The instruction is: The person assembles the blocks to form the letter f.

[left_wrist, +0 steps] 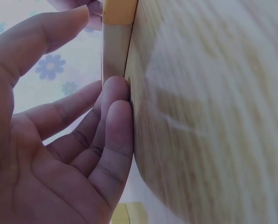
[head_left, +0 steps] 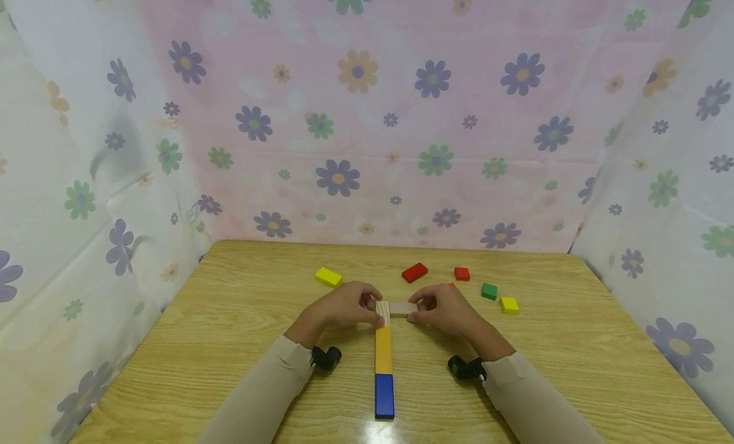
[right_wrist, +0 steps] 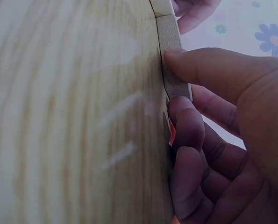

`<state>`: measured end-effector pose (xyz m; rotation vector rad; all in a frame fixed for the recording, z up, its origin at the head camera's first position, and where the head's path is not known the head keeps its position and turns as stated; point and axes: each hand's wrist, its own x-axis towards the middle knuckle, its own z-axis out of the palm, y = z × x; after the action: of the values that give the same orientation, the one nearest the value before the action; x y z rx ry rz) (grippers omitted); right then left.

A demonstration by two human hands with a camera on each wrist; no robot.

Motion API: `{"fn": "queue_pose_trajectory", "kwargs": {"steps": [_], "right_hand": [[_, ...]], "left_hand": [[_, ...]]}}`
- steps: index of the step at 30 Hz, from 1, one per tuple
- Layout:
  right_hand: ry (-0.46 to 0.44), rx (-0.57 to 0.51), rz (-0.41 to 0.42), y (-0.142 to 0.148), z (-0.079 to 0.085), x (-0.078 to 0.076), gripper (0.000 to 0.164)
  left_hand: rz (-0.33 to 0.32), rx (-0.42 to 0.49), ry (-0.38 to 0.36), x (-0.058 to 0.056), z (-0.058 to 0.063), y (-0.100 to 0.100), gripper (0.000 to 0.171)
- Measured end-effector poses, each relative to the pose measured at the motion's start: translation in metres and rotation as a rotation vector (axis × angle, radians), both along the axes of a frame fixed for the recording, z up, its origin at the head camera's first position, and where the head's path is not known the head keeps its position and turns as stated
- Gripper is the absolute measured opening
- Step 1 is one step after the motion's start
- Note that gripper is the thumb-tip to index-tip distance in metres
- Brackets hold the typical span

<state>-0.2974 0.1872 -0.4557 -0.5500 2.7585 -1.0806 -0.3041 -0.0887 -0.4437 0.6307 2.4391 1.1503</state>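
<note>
At the centre of the head view, 2 hands work over a T-like or L-like run of blocks on the wood-grain tabletop (head_left: 201,342). The left hand (head_left: 346,306) curves beside the upright pale wood block (head_left: 383,310), its thumb at the block's left edge and its fingers at the far end; in the left wrist view thumb and fingers stand apart, and I cannot tell whether that grip is clamped. The right hand (head_left: 450,311) has its grip closed on the right end of the beige block (head_left: 401,309), thumb against the near side. That block lies crosswise, its left end against the pale wood block. Below, toward the bottom of the frame, the orange-yellow block (head_left: 383,350) and then the blue block (head_left: 385,396) continue the line, end to end.

Beyond the hands, a long yellow block (head_left: 329,277) lies upper left of them and a long red block (head_left: 415,272) above centre. To the right are a small red block (head_left: 462,274), a green block (head_left: 489,291) and a small yellow block (head_left: 509,305); an orange-red piece (head_left: 451,285) is mostly hidden behind the right hand. A flowered cloth (head_left: 355,125) fills the upper frame
</note>
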Motion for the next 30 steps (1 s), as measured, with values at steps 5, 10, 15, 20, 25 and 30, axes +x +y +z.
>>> {"fn": "queue_pose_trajectory", "kwargs": {"steps": [5,10,15,20,25,30], "right_hand": [[-0.001,0.005,-0.002,0.002,0.001,0.000,0.025],[-0.009,-0.008,0.003,0.003,0.002,0.001,0.026],[-0.010,-0.013,0.009,0.002,0.002,0.002,0.026],[-0.004,-0.011,-0.003,0.000,0.003,0.004,0.025],[-0.005,-0.004,-0.002,0.000,0.004,0.005,0.025],[-0.012,0.005,-0.012,-0.001,0.005,0.006,0.024]], "left_hand": [[0.002,0.006,0.000,-0.001,0.005,0.002,0.054],[0.024,0.032,0.010,-0.001,0.011,-0.001,0.052],[0.063,0.045,0.085,-0.005,0.013,-0.013,0.042],[0.137,0.019,0.174,-0.012,0.018,-0.031,0.029],[0.142,-0.050,0.228,-0.019,0.026,-0.044,0.026],[0.100,-0.113,0.299,-0.023,0.030,-0.055,0.028]]}}
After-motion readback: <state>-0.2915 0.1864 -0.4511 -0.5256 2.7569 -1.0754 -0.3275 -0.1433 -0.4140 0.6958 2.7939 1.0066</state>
